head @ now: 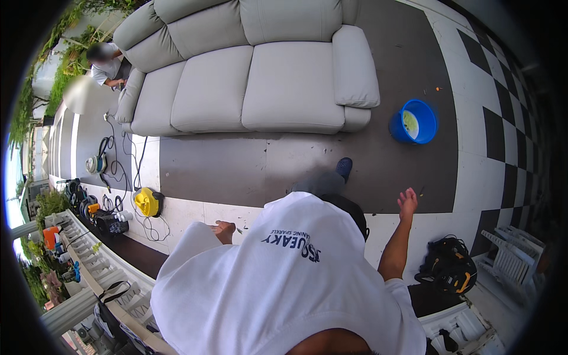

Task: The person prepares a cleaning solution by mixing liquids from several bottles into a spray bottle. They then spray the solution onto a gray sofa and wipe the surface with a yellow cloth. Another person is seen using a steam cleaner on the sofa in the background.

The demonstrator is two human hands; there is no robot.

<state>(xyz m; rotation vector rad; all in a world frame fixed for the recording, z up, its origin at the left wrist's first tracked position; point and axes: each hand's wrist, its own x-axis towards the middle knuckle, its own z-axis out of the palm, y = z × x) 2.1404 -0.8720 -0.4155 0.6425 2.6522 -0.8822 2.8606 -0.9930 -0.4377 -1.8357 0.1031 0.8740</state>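
My right hand (pixel 407 204) is held out to the right over the floor, palm up and fingers apart, with nothing in it. On the other side, my left hand (pixel 224 231) shows past the white sleeve; its fingers are partly hidden, and no held object is visible. A long grey padded sofa (pixel 293 84) stands in front of me on dark and white floor tiles. To the right of the sofa is a blue bucket (pixel 427 122) with a pale green and white thing inside. One dark blue clog (pixel 344 168) shows below my body.
Another person (pixel 106 66) crouches at the sofa's left end. Cables, a round hose-fitted device (pixel 95 164) and a yellow-and-black machine (pixel 147 202) lie at left. A black bag (pixel 448 266) and stacked white plastic chairs (pixel 510 253) stand at right. A white balustrade (pixel 93 253) runs along the lower left.
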